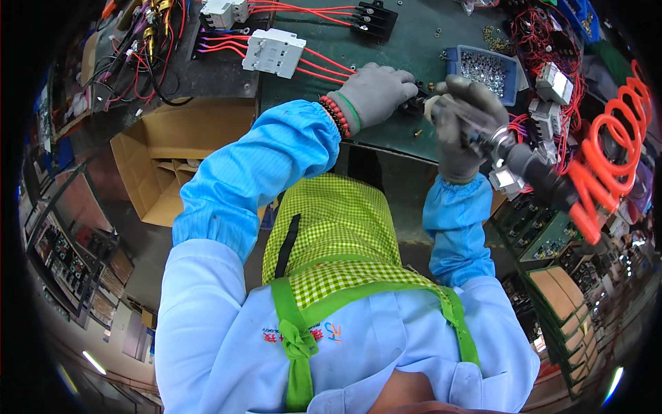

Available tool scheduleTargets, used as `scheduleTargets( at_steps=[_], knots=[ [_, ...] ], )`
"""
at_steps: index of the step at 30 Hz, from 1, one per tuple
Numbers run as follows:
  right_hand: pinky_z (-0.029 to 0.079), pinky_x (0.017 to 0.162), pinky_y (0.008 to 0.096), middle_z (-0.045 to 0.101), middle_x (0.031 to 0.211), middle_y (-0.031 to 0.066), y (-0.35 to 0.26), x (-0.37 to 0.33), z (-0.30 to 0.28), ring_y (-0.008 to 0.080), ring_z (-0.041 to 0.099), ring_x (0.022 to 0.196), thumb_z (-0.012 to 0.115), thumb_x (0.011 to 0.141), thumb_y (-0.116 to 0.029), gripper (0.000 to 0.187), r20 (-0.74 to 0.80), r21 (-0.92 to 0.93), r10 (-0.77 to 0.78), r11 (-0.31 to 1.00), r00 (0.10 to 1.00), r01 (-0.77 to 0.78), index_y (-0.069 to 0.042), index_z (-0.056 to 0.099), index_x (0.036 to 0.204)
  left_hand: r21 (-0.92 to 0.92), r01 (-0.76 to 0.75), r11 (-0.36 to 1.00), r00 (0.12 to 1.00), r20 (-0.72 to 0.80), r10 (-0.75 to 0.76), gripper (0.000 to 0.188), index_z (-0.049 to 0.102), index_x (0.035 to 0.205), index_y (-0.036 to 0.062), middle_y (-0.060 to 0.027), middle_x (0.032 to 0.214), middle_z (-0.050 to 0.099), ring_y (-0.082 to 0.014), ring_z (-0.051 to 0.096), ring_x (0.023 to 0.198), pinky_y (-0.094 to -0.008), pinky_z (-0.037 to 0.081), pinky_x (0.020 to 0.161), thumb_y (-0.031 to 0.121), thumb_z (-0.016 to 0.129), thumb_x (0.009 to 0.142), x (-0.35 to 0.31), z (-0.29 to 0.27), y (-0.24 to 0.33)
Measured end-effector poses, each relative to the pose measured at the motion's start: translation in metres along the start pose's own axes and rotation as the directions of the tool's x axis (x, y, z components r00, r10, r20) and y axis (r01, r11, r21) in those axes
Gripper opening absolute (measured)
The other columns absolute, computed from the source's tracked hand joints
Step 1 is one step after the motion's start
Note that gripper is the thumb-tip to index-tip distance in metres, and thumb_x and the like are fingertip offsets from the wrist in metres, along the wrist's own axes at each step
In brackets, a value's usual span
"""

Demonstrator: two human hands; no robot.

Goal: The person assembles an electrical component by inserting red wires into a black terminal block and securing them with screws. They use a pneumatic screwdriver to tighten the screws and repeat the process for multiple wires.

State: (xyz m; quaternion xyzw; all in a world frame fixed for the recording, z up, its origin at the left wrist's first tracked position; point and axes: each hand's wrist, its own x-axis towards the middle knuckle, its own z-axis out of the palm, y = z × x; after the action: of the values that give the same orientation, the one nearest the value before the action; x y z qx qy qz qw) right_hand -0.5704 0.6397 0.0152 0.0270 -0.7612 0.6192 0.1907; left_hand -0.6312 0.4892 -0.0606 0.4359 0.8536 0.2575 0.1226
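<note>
We find the tabletop (407, 58) evenly, moderately lit; bright tube lamps (94, 362) glare near the lower rim. Blur softens the tool (534, 169), while fisheye distortion bends the edges into black corners.

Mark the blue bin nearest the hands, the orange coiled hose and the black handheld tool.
Blue bin (453, 62): head view, left wall.
Orange coiled hose (585, 219): head view, lower end.
Black handheld tool (535, 171): head view, middle of body.

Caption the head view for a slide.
Right grey-gloved hand holds a black cylindrical tool with a coiled orange hose; left grey-gloved hand is near the tool's tip.
</note>
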Motion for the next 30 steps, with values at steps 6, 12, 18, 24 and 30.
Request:
scheduleTargets(
  at_steps=[6, 12, 18, 24, 30],
  knots=[
    [0.059, 0.076, 0.0363, 0.063, 0.112, 0.0184, -0.006, -0.011, 0.011, 0.0246, 0.066, 0.093, 0.063, 0.083, 0.016, 0.044, 0.05, 0.112, 0.005, 0.994, 0.999, -0.011, -0.007, 0.049, 0.118, 0.059, -0.046, 0.997, 0.999, -0.004, 0.047, 0.029, 0.063, 0.114, 0.0172, -0.003, 0.12, 0.063, -0.0236, 0.065, 0.101, -0.041, 0.051, 0.083, 0.016, 0.058, 0.085, -0.004, 0.002, -0.001],
    [0.057, 0.07, 0.0338, 0.064, 0.104, 0.0162, 0.002, -0.017, 0.014, 0.0221, 0.065, 0.088, 0.059, 0.08, 0.02, 0.044, 0.014, 0.16, -0.065, 0.985, 0.998, 0.062, -0.007, 0.05, 0.114, 0.074, -0.044, 0.996, 0.998, 0.038, 0.041, 0.032, 0.062, 0.117, 0.0176, -0.0029, 0.123, 0.062, -0.0225, 0.065, 0.099, -0.0396, 0.05, 0.082, 0.017, 0.058, 0.085, -0.004, 0.0, 0.001],
    [0.057, 0.066, 0.0359, 0.065, 0.101, 0.0159, 0.004, -0.017, 0.016, 0.0218, 0.065, 0.085, 0.061, 0.082, 0.016, 0.046, -0.003, 0.117, -0.044, 0.992, 0.999, 0.044, -0.007, 0.05, 0.12, 0.059, -0.043, 0.997, 0.999, 0.013, 0.042, 0.033, 0.061, 0.118, 0.0178, -0.0031, 0.123, 0.062, -0.0226, 0.065, 0.098, -0.0397, 0.051, 0.082, 0.017, 0.057, 0.085, -0.007, 0.002, -0.002],
    [0.055, 0.079, 0.0322, 0.067, 0.102, 0.0127, 0.003, -0.01, 0.013, 0.0172, 0.066, 0.089, 0.068, 0.079, 0.013, 0.04, -0.096, 0.242, 0.086, 0.968, 0.992, -0.061, -0.003, 0.054, 0.113, 0.04, -0.042, 0.998, 0.999, 0.035, 0.04, 0.031, 0.061, 0.116, 0.0153, -0.0037, 0.121, 0.062, -0.025, 0.065, 0.095, -0.0407, 0.052, 0.08, 0.016, 0.057, 0.085, -0.004, 0.0, 0.001],
    [0.057, 0.077, 0.0326, 0.067, 0.103, 0.0154, -0.028, 0.017, 0.004, 0.0188, 0.066, 0.087, 0.069, 0.079, 0.011, 0.045, -0.047, 0.206, 0.083, 0.976, 0.995, -0.072, 0.0, 0.054, 0.12, 0.012, -0.003, 1.0, 1.0, 0.014, 0.003, 0.029, 0.061, 0.114, 0.0145, -0.0041, 0.12, 0.062, -0.0252, 0.066, 0.091, -0.0406, 0.052, 0.078, 0.015, 0.057, 0.085, -0.008, 0.006, 0.004]
  ],
)
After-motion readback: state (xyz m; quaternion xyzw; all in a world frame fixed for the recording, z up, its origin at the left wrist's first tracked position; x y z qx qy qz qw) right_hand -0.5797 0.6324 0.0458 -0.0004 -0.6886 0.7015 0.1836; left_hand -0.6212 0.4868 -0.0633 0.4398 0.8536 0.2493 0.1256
